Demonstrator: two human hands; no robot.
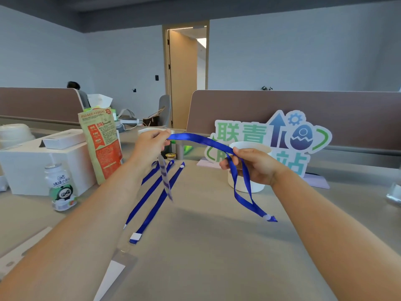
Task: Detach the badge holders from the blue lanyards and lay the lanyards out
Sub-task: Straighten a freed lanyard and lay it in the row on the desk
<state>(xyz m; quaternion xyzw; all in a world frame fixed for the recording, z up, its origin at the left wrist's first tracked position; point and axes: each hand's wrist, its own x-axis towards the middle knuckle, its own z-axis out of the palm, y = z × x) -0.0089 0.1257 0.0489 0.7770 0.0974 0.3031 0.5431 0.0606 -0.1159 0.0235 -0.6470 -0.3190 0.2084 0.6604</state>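
Note:
I hold one blue lanyard point(206, 141) in the air over the table. My left hand point(149, 144) pinches its loop end; a clear badge holder point(166, 181) also hangs blurred below this hand. My right hand point(251, 165) grips the lanyard's two strands lower down, and its white-clipped tail point(268, 217) dangles beneath. Two more blue lanyards point(156, 203) lie stretched side by side on the table below my left forearm. A clear badge holder point(117, 268) lies flat near the front, partly hidden by my left arm.
A white paper cup point(245, 185) stands behind my right hand, before a colourful cut-out sign point(280, 135). On the left are a white box point(32, 168), an orange paper bag point(102, 144) and a small bottle point(60, 187). Brown desk partitions run behind.

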